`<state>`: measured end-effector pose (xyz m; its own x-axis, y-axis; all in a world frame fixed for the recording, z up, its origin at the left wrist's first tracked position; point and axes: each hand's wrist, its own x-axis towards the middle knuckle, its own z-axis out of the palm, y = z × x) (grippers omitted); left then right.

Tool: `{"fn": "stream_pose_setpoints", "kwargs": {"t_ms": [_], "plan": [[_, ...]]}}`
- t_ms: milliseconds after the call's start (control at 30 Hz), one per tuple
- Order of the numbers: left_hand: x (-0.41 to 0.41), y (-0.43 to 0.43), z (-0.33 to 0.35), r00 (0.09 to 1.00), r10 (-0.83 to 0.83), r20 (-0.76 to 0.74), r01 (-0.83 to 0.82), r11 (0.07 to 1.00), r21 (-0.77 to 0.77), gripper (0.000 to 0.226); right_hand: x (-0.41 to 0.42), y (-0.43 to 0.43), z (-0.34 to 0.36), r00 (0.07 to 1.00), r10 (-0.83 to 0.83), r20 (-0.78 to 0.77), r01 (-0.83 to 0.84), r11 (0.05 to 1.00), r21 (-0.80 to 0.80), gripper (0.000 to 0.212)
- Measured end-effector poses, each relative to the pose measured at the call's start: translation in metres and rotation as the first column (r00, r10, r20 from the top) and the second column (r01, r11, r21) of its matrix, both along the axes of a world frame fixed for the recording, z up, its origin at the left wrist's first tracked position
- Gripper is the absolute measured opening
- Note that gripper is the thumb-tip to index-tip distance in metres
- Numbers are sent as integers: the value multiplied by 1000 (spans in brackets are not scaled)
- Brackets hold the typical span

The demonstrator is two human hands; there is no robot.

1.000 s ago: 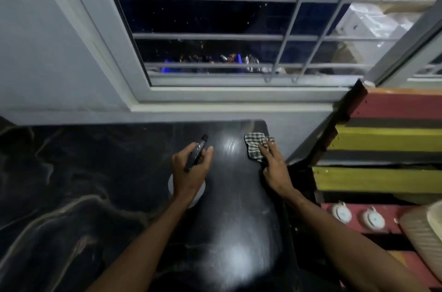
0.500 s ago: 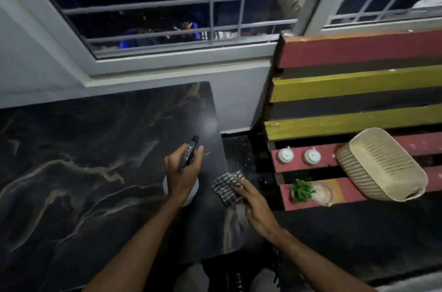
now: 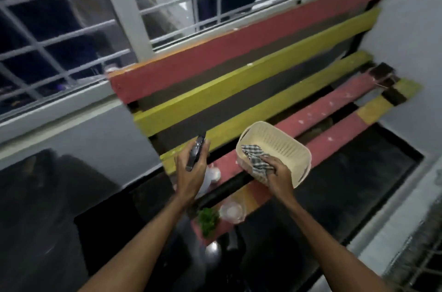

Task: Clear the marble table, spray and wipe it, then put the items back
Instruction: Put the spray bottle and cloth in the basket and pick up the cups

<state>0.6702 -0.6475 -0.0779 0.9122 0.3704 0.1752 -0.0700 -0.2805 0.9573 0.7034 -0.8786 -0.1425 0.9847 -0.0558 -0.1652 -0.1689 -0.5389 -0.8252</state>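
My left hand (image 3: 191, 172) grips a spray bottle (image 3: 196, 153) with a dark trigger head, held up over the left end of the striped bench (image 3: 239, 69). My right hand (image 3: 278, 173) clutches a checked cloth (image 3: 257, 160) and rests at the near rim of a cream slotted basket (image 3: 279, 146) that sits tilted on the bench seat. The dark marble table (image 3: 47, 208) fills the lower left, away from both hands.
On the bench seat lie a green leafy sprig (image 3: 208, 220), a clear glass (image 3: 231, 212) and a small white lidded pot (image 3: 214, 173). A barred window (image 3: 71, 40) runs behind. A white wall (image 3: 418, 28) closes the right side. The floor (image 3: 346, 172) under the bench is dark.
The view has swung right from the table to the bench. Both hands left the table: the left carried the spray bottle over the bench, the right brought the cloth to the basket.
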Motion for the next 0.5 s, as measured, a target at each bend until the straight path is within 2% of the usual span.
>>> {"fn": "stream_pose_setpoints", "kwargs": {"t_ms": [200, 400, 500], "plan": [[120, -90, -46, 982, -165, 88, 168, 985, -27, 34, 75, -63, -52, 989, -125, -73, 119, 989, -84, 48], [184, -156, -148, 931, -363, -29, 361, 930, -61, 27, 109, -96, -131, 965, -163, -204, 138, 982, -132, 39], [200, -165, -194, 860, -491, -136, 481, 871, -103, 30, 114, -99, -157, 967, -172, -186, 156, 983, -99, 27]]}}
